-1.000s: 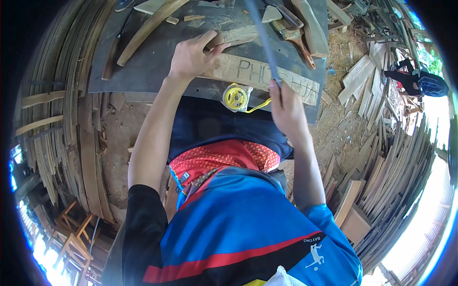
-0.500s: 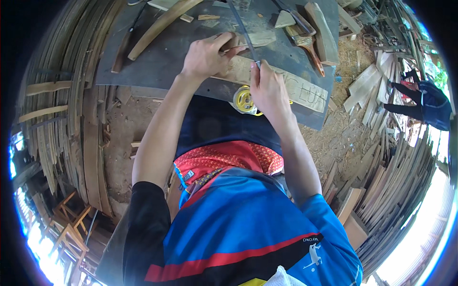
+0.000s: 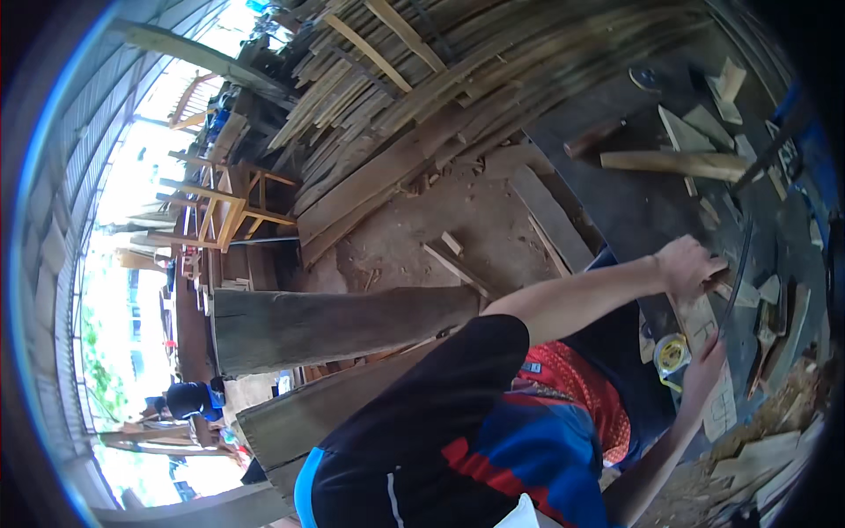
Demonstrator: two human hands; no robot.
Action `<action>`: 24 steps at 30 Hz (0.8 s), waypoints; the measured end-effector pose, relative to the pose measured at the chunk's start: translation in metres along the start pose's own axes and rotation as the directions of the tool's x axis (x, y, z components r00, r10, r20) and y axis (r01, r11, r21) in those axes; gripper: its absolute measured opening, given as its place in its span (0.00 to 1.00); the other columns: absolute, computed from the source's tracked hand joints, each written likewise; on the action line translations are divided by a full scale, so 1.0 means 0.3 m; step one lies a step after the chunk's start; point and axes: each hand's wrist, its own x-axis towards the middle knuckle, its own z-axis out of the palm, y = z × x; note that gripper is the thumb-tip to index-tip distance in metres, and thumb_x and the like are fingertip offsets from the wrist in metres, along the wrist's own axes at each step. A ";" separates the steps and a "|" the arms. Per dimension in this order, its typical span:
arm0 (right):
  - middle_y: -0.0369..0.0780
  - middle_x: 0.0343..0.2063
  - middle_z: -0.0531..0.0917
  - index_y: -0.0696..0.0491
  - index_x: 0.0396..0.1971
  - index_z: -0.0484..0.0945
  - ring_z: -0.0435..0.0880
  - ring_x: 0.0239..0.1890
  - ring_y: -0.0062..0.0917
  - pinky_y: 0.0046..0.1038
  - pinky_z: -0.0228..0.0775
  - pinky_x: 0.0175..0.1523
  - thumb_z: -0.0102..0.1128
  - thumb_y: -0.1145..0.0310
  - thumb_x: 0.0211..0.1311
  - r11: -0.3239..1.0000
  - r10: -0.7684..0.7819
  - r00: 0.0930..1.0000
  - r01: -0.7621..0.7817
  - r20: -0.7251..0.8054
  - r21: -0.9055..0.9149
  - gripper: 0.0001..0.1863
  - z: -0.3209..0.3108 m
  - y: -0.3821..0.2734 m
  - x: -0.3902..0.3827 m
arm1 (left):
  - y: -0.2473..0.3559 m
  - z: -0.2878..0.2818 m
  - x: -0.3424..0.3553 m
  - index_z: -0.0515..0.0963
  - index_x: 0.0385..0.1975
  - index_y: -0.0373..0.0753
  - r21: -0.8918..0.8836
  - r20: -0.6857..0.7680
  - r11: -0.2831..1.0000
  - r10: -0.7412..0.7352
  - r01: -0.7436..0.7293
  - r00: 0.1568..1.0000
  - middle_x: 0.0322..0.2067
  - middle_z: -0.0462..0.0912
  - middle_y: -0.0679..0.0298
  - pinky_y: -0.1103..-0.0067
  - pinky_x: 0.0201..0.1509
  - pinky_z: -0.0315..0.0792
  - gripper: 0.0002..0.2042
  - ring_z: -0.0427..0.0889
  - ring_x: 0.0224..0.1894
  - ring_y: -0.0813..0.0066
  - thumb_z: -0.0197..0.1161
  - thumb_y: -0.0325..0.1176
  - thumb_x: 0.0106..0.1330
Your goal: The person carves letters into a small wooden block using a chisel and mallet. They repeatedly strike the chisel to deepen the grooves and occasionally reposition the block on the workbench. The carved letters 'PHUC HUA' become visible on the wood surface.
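Observation:
Both my hands are over a dark worktable (image 3: pixel 607 176) at the right side of the view. My left hand (image 3: pixel 688 267) is closed on a small piece of wood (image 3: pixel 722 266), mostly hidden by the fingers. My right hand (image 3: pixel 704 363) grips the near end of a long, thin dark metal tool (image 3: pixel 742 264); its exact kind is not plain. Beneath the hands lies a pale wooden board (image 3: pixel 720 409) with dark hand-drawn marks. Beside my right hand, at the table's edge, sits a yellow tape measure (image 3: pixel 672 354).
A paintbrush (image 3: pixel 767 321) and a curved wooden piece (image 3: pixel 673 164) lie on the table among offcuts. Long planks (image 3: pixel 422 150) are stacked beyond the dirt floor (image 3: pixel 396 238). Wooden chair frames (image 3: pixel 224 202) stand at left, near a broad slab (image 3: pixel 343 326). A person (image 3: pixel 195 400) is farther left.
The view has swung left and turned, so the table and my hands now appear at the right. Both hands keep their grip, the metal tool still in the right.

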 end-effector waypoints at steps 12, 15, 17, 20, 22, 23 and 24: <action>0.62 0.40 0.80 0.65 0.44 0.75 0.77 0.45 0.60 0.54 0.65 0.47 0.43 0.58 0.80 0.996 0.033 0.994 -0.025 0.101 -0.084 0.22 -0.027 0.046 0.126 | 0.010 0.002 -0.002 0.75 0.36 0.45 -0.006 0.065 1.000 -0.007 0.007 0.998 0.25 0.83 0.59 0.61 0.33 0.77 0.13 0.85 0.30 0.53 0.68 0.42 0.57; 0.62 0.40 0.80 0.64 0.41 0.75 0.77 0.45 0.61 0.54 0.65 0.47 0.42 0.58 0.80 0.997 0.018 0.999 -0.021 -0.041 -0.074 0.22 0.017 0.058 0.129 | 0.007 -0.018 0.023 0.75 0.37 0.46 0.040 0.099 0.998 -0.053 0.049 0.994 0.25 0.83 0.60 0.61 0.34 0.77 0.13 0.85 0.31 0.53 0.68 0.40 0.55; 0.61 0.41 0.80 0.64 0.41 0.76 0.78 0.46 0.60 0.54 0.67 0.47 0.43 0.59 0.80 0.999 -0.033 0.996 0.035 -0.082 0.029 0.21 0.036 0.052 0.084 | 0.032 -0.030 0.012 0.75 0.38 0.45 0.009 0.185 0.999 -0.048 0.047 0.982 0.25 0.83 0.59 0.61 0.35 0.76 0.14 0.85 0.32 0.52 0.68 0.38 0.53; 0.61 0.40 0.81 0.63 0.44 0.77 0.79 0.46 0.58 0.51 0.70 0.46 0.43 0.60 0.79 0.991 0.063 0.995 -0.053 0.080 -0.122 0.20 -0.075 -0.082 0.031 | 0.036 -0.123 0.003 0.74 0.38 0.45 -0.054 0.273 0.990 -0.110 0.130 0.956 0.25 0.82 0.55 0.61 0.37 0.77 0.15 0.85 0.32 0.49 0.67 0.36 0.50; 0.61 0.37 0.81 0.63 0.44 0.76 0.80 0.44 0.58 0.50 0.70 0.43 0.43 0.61 0.80 0.990 0.059 0.994 -0.046 0.094 -0.134 0.19 -0.094 -0.078 -0.015 | 0.033 -0.056 0.010 0.75 0.37 0.44 -0.066 0.153 0.992 -0.097 0.108 0.984 0.25 0.83 0.54 0.61 0.37 0.78 0.14 0.85 0.32 0.48 0.66 0.36 0.51; 0.61 0.36 0.81 0.64 0.44 0.76 0.80 0.43 0.58 0.49 0.70 0.42 0.43 0.62 0.80 0.990 0.094 0.989 -0.082 0.111 -0.111 0.19 -0.115 -0.046 -0.071 | 0.016 -0.048 0.008 0.75 0.37 0.44 -0.054 0.090 0.993 -0.103 0.108 0.991 0.25 0.83 0.53 0.61 0.37 0.78 0.13 0.85 0.32 0.48 0.66 0.36 0.51; 0.61 0.35 0.81 0.64 0.44 0.76 0.81 0.42 0.58 0.49 0.69 0.41 0.43 0.63 0.80 0.989 0.134 0.982 -0.124 0.133 -0.078 0.18 -0.116 -0.027 -0.127 | -0.003 -0.055 0.004 0.75 0.38 0.44 -0.056 0.085 0.990 -0.121 0.126 0.989 0.26 0.83 0.53 0.60 0.37 0.78 0.14 0.85 0.33 0.47 0.66 0.37 0.53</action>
